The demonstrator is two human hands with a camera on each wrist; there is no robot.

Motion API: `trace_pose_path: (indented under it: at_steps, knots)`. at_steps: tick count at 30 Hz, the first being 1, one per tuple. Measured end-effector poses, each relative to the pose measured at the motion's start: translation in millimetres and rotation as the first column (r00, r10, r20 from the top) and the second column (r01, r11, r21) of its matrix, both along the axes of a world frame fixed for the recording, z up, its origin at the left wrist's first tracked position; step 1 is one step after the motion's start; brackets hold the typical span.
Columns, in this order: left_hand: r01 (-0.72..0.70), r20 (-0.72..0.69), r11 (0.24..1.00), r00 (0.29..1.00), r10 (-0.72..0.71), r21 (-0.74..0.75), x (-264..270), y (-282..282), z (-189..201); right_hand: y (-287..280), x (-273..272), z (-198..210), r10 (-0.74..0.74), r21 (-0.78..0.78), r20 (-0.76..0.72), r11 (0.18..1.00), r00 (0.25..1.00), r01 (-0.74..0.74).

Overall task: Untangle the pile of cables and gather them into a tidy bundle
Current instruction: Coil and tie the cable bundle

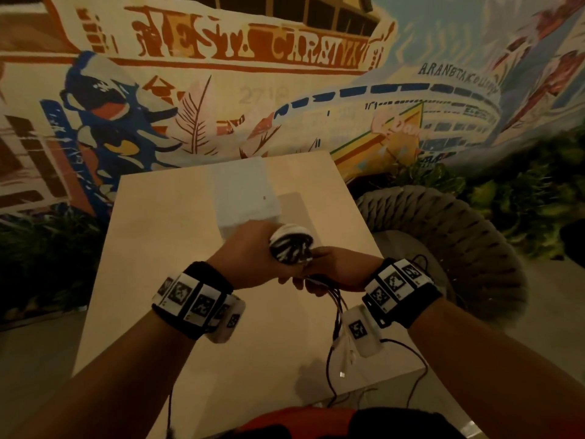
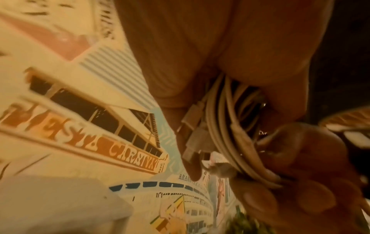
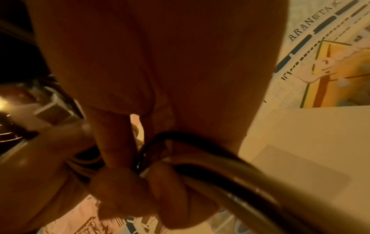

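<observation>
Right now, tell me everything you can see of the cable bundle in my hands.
The cable bundle is a coil of black and white cables, looped into a rounded bunch and held up above the table, not resting on it. The left hand grips it; pale cables and plug ends run through its fingers. The right hand holds black strands. Loose tails hang below toward the table's near edge.

Black wristbands (image 1: 202,299) with white marker tiles on both bare forearms
</observation>
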State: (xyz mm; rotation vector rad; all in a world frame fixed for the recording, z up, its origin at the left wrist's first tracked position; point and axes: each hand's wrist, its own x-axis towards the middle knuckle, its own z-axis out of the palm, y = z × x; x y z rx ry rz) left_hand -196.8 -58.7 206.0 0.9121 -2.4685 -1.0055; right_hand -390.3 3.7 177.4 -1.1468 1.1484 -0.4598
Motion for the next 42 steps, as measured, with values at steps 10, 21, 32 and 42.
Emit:
trace_pose_path:
  at_steps: [10, 21, 32, 42]
  knots:
    - [0.303, 0.428, 0.873, 0.895, -0.124, -0.382, -6.9, -3.9, -7.5, -9.8, -4.7, 0.0, -0.212, 0.328, 0.288, 0.938, 0.934, 0.112]
    - [0.327, 0.546, 0.868, 0.834, -0.08, -0.373, -10.6, 0.3, -33.7, -17.8, 0.4, 3.4, 0.038, 0.149, 0.067, 0.988, 0.997, -0.048]
    - [0.335, 0.76, 0.89, 0.65, 0.021, -0.311, -33.7, 15.3, -41.5, -21.4, 30.5, -14.7, 0.165, 0.045, -0.664, 0.982, 0.729, -0.181]
    - [0.047, 0.52, 0.981, 0.852, 0.058, -0.187, -30.1, -0.7, -53.0, -20.0, 1.6, -10.7, 0.152, 0.123, -0.573, 0.987, 0.805, -0.1]
